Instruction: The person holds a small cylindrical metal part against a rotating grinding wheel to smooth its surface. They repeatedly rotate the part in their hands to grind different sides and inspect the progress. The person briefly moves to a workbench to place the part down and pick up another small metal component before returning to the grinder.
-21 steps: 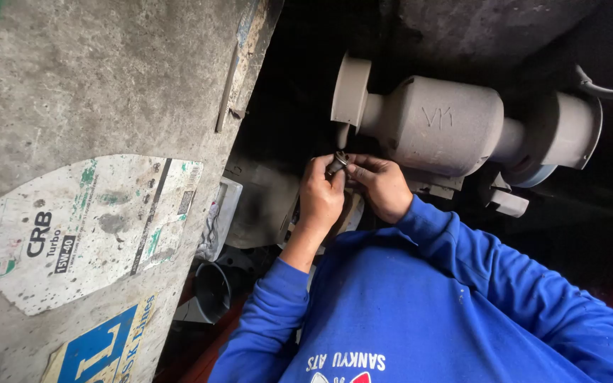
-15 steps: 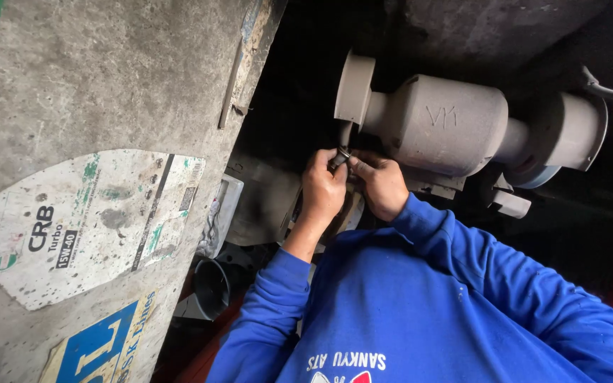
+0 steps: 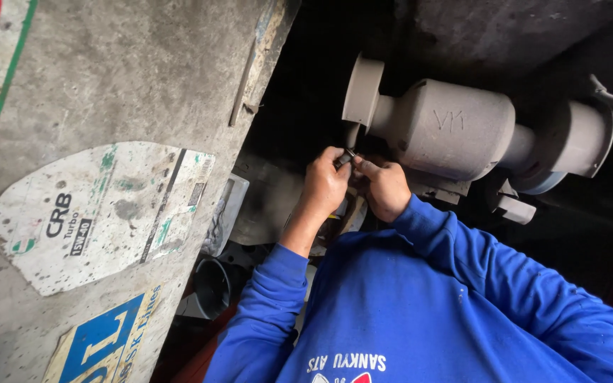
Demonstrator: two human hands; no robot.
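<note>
Pinching a small dark metal piece [image 3: 347,157] between them, the left hand [image 3: 324,186] and the right hand [image 3: 384,186] are both closed around it, fingertips meeting just under the left grinding wheel [image 3: 362,91] of a grey bench grinder [image 3: 455,128]. The piece sits right at the wheel's lower edge, close to or touching it; which of the two cannot be made out. Both arms wear blue sleeves [image 3: 477,262]. The step in hand looks like presenting the piece to the wheel for grinding. Any further move would call for a firm two-handed pinch, a steady angle against the wheel, and fingertips kept off the rim. To the left stands a grimy concrete wall [image 3: 108,106] with torn, worn stickers [image 3: 94,213], and a dark round container [image 3: 213,285] sits low beside it.
</note>
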